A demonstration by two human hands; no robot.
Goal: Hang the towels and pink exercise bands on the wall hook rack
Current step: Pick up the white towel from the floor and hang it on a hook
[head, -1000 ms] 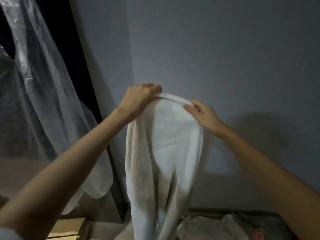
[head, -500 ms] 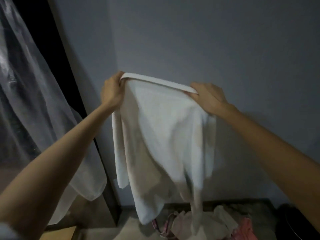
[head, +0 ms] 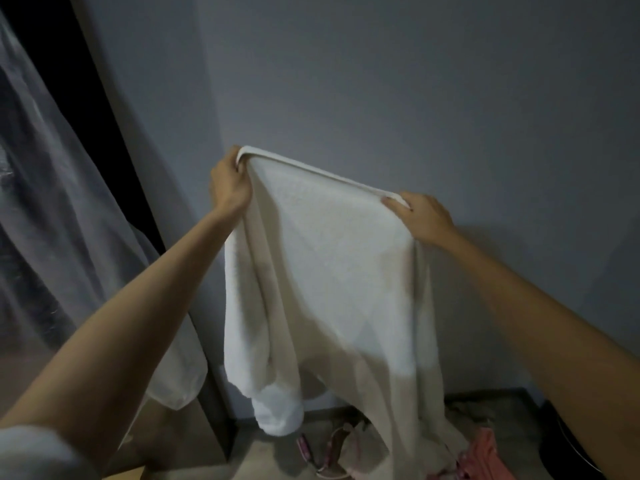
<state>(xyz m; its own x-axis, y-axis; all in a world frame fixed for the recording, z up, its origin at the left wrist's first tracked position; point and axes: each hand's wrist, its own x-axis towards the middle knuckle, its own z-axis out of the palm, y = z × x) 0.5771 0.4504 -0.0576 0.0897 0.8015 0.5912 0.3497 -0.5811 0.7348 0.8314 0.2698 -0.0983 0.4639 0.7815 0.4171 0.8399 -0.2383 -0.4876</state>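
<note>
The left hand (head: 229,183) is closed around the upper left corner of a white towel (head: 329,282), and the right hand (head: 423,214), lower and further right, pinches the opposite end of the same hemmed top edge, so the edge runs taut and slanting down between them. From both grips the towel hangs spread open in front of the grey wall (head: 415,98), its lower folds reaching down to the floor (head: 277,459), where a pile of cloth (head: 356,445) with pink pieces (head: 485,452) lies just behind it. A sheer curtain (head: 52,202) hangs off to the left, beside a dark frame (head: 114,140).
</note>
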